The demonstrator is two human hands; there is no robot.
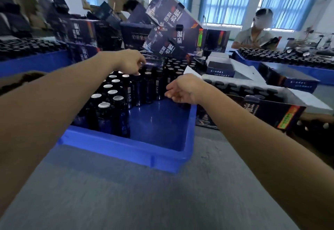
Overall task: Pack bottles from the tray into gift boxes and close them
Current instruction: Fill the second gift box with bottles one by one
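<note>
From the head view, my left hand [129, 63] has its grip curled down over the cap of a bottle [138, 87] in the standing rows, fingertips seeming to pinch the top. My right hand [184, 89] hovers just beside the rows, fingers loosely bent with nothing in them. I would lift straight up so the neighbours packed against it do not tip. Then I would bring the right hand in low to steady the body before crossing to the open gift box [271, 114] on the desk [126, 193] to the right. The bottles [104, 116] fill the far and left part of the blue tray [126, 147]: tall, dark glass, silver caps, pale labels, likely slippery.
</note>
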